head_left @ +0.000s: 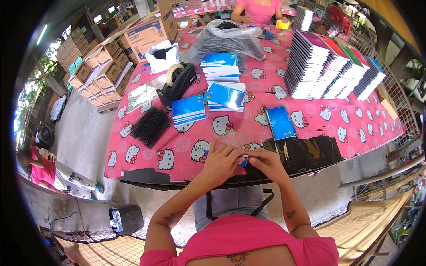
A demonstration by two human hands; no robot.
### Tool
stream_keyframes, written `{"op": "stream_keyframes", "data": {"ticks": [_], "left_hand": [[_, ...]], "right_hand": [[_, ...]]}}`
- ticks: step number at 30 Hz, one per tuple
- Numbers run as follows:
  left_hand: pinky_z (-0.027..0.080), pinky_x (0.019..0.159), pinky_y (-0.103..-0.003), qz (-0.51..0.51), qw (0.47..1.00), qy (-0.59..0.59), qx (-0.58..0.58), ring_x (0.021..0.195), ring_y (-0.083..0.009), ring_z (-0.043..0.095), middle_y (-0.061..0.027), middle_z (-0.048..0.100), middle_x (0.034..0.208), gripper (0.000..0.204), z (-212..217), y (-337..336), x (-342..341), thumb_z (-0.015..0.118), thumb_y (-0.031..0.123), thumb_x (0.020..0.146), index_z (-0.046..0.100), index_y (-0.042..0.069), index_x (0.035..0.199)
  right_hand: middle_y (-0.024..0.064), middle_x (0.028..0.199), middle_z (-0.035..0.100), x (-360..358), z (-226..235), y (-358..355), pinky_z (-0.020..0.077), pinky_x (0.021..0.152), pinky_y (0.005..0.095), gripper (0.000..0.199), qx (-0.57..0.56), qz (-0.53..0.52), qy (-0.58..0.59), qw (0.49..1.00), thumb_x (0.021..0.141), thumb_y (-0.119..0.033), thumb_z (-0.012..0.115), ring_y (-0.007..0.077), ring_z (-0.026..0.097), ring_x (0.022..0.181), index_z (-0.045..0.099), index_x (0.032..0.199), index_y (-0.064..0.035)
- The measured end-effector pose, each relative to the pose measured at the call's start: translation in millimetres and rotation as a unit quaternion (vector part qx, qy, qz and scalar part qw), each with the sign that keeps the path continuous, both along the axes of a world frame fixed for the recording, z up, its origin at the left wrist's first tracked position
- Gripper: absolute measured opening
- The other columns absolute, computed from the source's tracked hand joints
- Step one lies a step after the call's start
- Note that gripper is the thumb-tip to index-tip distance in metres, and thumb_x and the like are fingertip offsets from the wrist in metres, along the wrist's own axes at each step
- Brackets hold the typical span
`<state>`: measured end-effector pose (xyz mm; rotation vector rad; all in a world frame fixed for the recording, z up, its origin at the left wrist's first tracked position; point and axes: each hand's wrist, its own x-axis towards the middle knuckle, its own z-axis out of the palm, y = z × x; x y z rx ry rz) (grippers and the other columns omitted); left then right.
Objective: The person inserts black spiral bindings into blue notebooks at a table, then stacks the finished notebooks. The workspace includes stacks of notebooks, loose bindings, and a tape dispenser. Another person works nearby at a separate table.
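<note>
Close to the table's near edge, my left hand (pixel 222 160) is closed round a blue notebook (pixel 242 161), of which only a small part shows between my hands. My right hand (pixel 269 166) pinches at the end of that notebook with thumb and forefinger; whatever is between those fingertips is too small to make out. A finished-looking blue spiral notebook (pixel 281 123) lies flat beyond my right hand. Left of my left hand rests a bundle of black binding coils (pixel 151 127). Blue-covered booklets (pixel 189 110) are piled beyond my left hand.
A black tape dispenser (pixel 178 84), more blue booklet stacks (pixel 225 95) and a clear plastic bag (pixel 226 44) stand farther back. Tall notebook stacks (pixel 306 66) rise at right. Torn black board (pixel 306 154) covers part of the near edge. Another person (pixel 258 11) sits across the table.
</note>
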<state>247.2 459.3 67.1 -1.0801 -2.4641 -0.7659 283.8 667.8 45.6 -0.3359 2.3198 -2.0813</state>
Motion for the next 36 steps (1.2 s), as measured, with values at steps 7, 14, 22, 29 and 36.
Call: {"op": "stream_keyframes", "data": {"ticks": [7, 14, 22, 29, 36], "left_hand": [[0.044, 0.093, -0.044, -0.001, 1.000, 0.007, 0.001, 0.094, -0.0266, 0.062, -0.0063, 0.064, 0.098, 0.029, 2.6, 0.3, -0.1, 0.074, 0.028, 0.083, 0.066, 0.010, 0.104], [0.047, 0.077, -0.045, -0.018, 0.999, -0.043, -0.026, 0.088, -0.0299, 0.062, -0.0088, 0.062, 0.092, 0.023, 26.2, 7.3, 5.7, 0.069, 0.018, 0.088, 0.065, 0.008, 0.108], [0.050, 0.094, -0.043, -0.133, 0.975, -0.108, 0.144, 0.110, -0.0325, 0.064, -0.0161, 0.066, 0.117, 0.035, 58.5, 44.8, -46.0, 0.066, 0.013, 0.090, 0.061, 0.004, 0.123], [0.043, 0.097, -0.050, 0.052, 0.981, 0.178, -0.064, 0.117, -0.0337, 0.055, -0.0137, 0.059, 0.128, 0.038, -1.0, -5.5, -175.8, 0.063, 0.017, 0.091, 0.061, 0.012, 0.129], [0.042, 0.099, -0.050, 0.065, 0.975, 0.187, -0.100, 0.118, -0.0343, 0.054, -0.0158, 0.058, 0.129, 0.039, -11.5, -12.4, -186.4, 0.065, 0.018, 0.091, 0.061, 0.010, 0.128]], "right_hand": [[0.0047, 0.087, 0.065, -11.0, 15.3, 12.5, 0.0502, 0.065, 0.0250, 0.010, 0.072, 0.031, 0.045, 0.996, 0.087, -0.006, 0.072, 0.0099, 0.061, 0.074, 0.068, 0.095, -0.0004], [0.0104, 0.084, 0.061, -7.5, 13.9, -5.2, 0.0512, 0.059, 0.0301, 0.015, 0.153, -0.135, 0.146, 0.968, 0.080, -0.002, 0.070, 0.0214, 0.063, 0.069, 0.060, 0.091, -0.0012], [0.0135, 0.121, 0.059, -2.2, 22.2, 20.3, 0.0526, 0.090, 0.0311, 0.067, -0.045, -0.208, 0.054, 0.976, 0.091, -0.009, 0.069, 0.0211, 0.058, 0.115, 0.034, 0.147, 0.0017], [0.0169, 0.133, 0.055, -77.3, -23.8, 130.5, 0.0461, 0.096, 0.0450, 0.067, 0.205, -0.293, 0.027, 0.933, 0.085, -0.020, 0.074, 0.0309, 0.057, 0.117, 0.046, 0.145, -0.0058], [0.0199, 0.138, 0.049, -72.4, -17.0, 101.8, 0.0409, 0.101, 0.0534, 0.060, 0.352, -0.330, 0.154, 0.862, 0.082, -0.027, 0.076, 0.0409, 0.050, 0.124, 0.055, 0.135, -0.0082]]}}
